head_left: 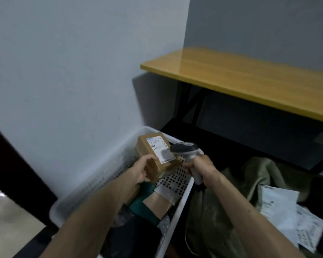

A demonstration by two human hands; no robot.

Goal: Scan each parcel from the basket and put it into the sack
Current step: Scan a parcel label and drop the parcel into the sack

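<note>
The person is midway through the job, I'd say, and right at the scanning step for one box. The left hand point(144, 171) has its fingers curled round the near end of a brown cardboard parcel point(153, 164), holding it up with its white label point(161, 150) facing upward. The right hand point(201, 168) is wrapped round the handle of a grey-and-white scanner point(185, 148), whose head sits just beside the label's right edge and points at it. I cannot tell whether the trigger is pressed or the code has been read. Directly under and behind both hands is the white perforated basket point(93, 180). Below the left forearm it holds more parcels, a teal one point(145, 208), a tan one point(158, 202) and something dark nearer the person, so a fair number are left to do. To the right of the right forearm lies the olive-green sack point(213, 211), slumped open, with white-wrapped parcels point(280, 207) lying at its far side, which look like ones already dealt with. The box in hand will need carrying across the right-hand basket rim to join them. Beyond the hands and up to the right stands a table with a yellow wooden top point(250, 81) on dark legs. A plain pale wall point(63, 71) rises behind the basket, and off past the left elbow there is a dark door edge point(9, 164) and a patch of light floor point(9, 220).
</note>
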